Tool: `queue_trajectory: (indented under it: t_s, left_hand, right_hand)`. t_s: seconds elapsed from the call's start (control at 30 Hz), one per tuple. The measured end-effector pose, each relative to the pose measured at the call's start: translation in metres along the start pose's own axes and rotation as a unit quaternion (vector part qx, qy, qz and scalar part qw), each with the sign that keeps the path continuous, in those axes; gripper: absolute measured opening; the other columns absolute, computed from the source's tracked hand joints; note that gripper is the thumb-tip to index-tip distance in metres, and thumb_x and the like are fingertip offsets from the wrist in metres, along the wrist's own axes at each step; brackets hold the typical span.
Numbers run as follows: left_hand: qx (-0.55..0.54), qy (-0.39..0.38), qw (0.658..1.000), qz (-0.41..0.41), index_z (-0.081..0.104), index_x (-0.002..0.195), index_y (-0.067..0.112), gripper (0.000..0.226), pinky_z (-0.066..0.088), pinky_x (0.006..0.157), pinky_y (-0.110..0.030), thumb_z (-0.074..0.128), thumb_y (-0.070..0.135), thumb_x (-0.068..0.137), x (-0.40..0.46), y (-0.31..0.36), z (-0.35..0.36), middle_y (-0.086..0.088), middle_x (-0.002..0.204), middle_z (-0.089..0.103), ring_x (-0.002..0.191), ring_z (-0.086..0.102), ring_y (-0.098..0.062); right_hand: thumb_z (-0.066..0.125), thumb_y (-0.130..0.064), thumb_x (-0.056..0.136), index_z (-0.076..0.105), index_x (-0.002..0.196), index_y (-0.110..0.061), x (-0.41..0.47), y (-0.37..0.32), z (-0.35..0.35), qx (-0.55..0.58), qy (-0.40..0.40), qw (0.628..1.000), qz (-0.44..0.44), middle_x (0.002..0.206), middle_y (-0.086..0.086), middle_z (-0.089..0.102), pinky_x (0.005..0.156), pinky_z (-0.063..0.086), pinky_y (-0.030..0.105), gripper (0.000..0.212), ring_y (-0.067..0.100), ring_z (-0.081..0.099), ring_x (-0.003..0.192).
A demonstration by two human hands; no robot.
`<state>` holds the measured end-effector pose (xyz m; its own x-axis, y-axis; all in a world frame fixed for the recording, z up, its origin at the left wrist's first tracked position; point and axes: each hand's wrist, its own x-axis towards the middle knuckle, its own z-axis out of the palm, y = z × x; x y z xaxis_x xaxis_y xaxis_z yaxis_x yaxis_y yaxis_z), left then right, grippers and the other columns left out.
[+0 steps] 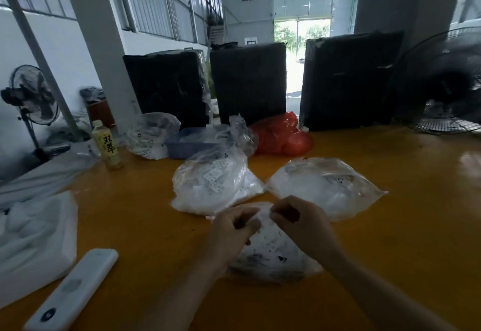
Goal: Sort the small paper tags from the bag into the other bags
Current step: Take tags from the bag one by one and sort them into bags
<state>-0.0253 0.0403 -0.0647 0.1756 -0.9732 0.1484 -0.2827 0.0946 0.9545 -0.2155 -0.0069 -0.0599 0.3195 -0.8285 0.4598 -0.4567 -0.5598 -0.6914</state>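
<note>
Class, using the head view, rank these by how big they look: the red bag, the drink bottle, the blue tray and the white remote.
1. White remote, though it lies nearest the camera, so this is unsure.
2. Red bag.
3. Blue tray, partly hidden.
4. Drink bottle.

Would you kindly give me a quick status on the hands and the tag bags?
Left hand and right hand both pinching near bag top. Two tag bags beyond, untouched. Nothing in the way.
</note>
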Motion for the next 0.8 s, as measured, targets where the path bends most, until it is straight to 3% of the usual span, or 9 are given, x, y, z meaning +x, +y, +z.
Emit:
queue_trajectory:
  t_s: [0.1, 0.2, 0.3, 0.37, 0.5, 0.6, 0.63, 0.73, 0.8]
  left_hand:
    - [0.028, 0.073, 0.996, 0.039, 0.072, 0.109, 0.047, 0.036, 0.057, 0.066, -0.019, 0.076, 0.014, 0.093, 0.008, 0.01, -0.01, 0.012, 0.099, 0.072, 0.085, 0.069, -0.005]
    - [0.099, 0.187, 0.974, 0.08, 0.069, 0.123, 0.031, 0.036, 0.059, 0.074, -0.028, 0.076, 0.012, 0.093, 0.036, 0.021, -0.037, 0.011, 0.107, 0.066, 0.086, 0.064, -0.003]
    - [0.194, 0.246, 0.946, 0.079, 0.071, 0.124, 0.014, 0.033, 0.058, 0.084, -0.04, 0.074, 0.006, 0.093, 0.073, 0.02, -0.066, -0.004, 0.119, 0.069, 0.091, 0.068, -0.017]
    - [0.273, 0.236, 0.93, 0.063, 0.075, 0.119, 0.008, 0.028, 0.053, 0.099, -0.044, 0.072, 0.002, 0.092, 0.096, 0.01, -0.077, -0.013, 0.124, 0.071, 0.109, 0.067, -0.029]
    - [0.422, 0.143, 0.895, 0.018, 0.078, 0.118, 0.015, 0.024, 0.049, 0.103, -0.038, 0.067, 0.01, 0.097, 0.122, -0.014, -0.079, -0.009, 0.125, 0.073, 0.117, 0.064, -0.027]
    - [0.567, 0.099, 0.818, 0.008, 0.073, 0.125, 0.036, 0.029, 0.037, 0.112, -0.047, 0.052, 0.029, 0.105, 0.134, -0.015, -0.077, -0.002, 0.148, 0.054, 0.137, 0.042, -0.034]
    - [0.566, 0.07, 0.821, -0.002, 0.069, 0.13, 0.039, 0.033, 0.034, 0.113, -0.049, 0.048, 0.031, 0.107, 0.137, -0.013, -0.076, -0.002, 0.154, 0.048, 0.142, 0.037, -0.034]
    - [0.407, -0.038, 0.912, 0.006, 0.058, 0.146, 0.027, 0.043, 0.039, 0.113, -0.038, 0.046, 0.017, 0.106, 0.139, -0.006, -0.074, -0.004, 0.152, 0.054, 0.137, 0.049, -0.026]
    - [0.329, -0.037, 0.944, 0.014, 0.055, 0.149, 0.021, 0.046, 0.038, 0.113, -0.034, 0.044, 0.011, 0.105, 0.132, 0.0, -0.074, -0.004, 0.151, 0.057, 0.136, 0.052, -0.023]
  right_hand:
    - [0.068, -0.029, 0.097, 0.065, 0.105, -0.031, -0.009, -0.001, -0.006, 0.031, 0.026, 0.999, 0.032, 0.096, -0.022, 0.065, 0.073, 0.048, 0.007, 0.008, -0.01, 0.06, 0.09]
    - [0.064, -0.023, 0.101, 0.063, 0.103, -0.026, -0.016, 0.001, -0.011, 0.015, 0.059, 0.996, 0.063, 0.094, -0.018, 0.063, 0.073, 0.049, 0.01, 0.004, -0.002, 0.061, 0.086]
    - [0.059, -0.026, 0.103, 0.064, 0.107, -0.024, -0.018, 0.002, -0.01, -0.055, 0.018, 0.993, 0.102, 0.098, -0.014, 0.064, 0.07, 0.051, 0.015, 0.006, 0.002, 0.061, 0.085]
    - [0.057, -0.029, 0.104, 0.065, 0.108, -0.024, -0.018, 0.002, -0.006, -0.135, -0.03, 0.985, 0.102, 0.101, -0.011, 0.066, 0.069, 0.048, 0.014, 0.011, 0.002, 0.06, 0.085]
    - [0.053, -0.031, 0.105, 0.064, 0.099, -0.027, -0.008, 0.004, -0.002, -0.193, -0.018, 0.975, 0.11, 0.092, -0.011, 0.064, 0.063, 0.046, 0.017, 0.014, 0.002, 0.057, 0.076]
    - [0.05, -0.023, 0.105, 0.064, 0.093, -0.023, 0.02, 0.022, -0.012, -0.241, 0.038, 0.961, 0.131, 0.087, -0.007, 0.061, 0.061, 0.038, 0.015, 0.018, 0.01, 0.058, 0.077]
    - [0.049, -0.018, 0.104, 0.066, 0.097, -0.02, 0.032, 0.03, -0.018, -0.262, 0.05, 0.953, 0.143, 0.093, -0.003, 0.064, 0.067, 0.042, 0.018, 0.018, 0.016, 0.06, 0.085]
    - [0.051, -0.012, 0.101, 0.065, 0.129, -0.016, 0.059, 0.057, -0.035, -0.369, -0.003, 0.911, 0.182, 0.13, 0.009, 0.063, 0.103, 0.042, 0.037, 0.031, 0.027, 0.055, 0.121]
    - [0.054, -0.02, 0.099, 0.064, 0.13, -0.02, 0.069, 0.069, -0.038, -0.418, -0.072, 0.881, 0.209, 0.136, 0.009, 0.059, 0.11, 0.037, 0.042, 0.032, 0.03, 0.049, 0.129]
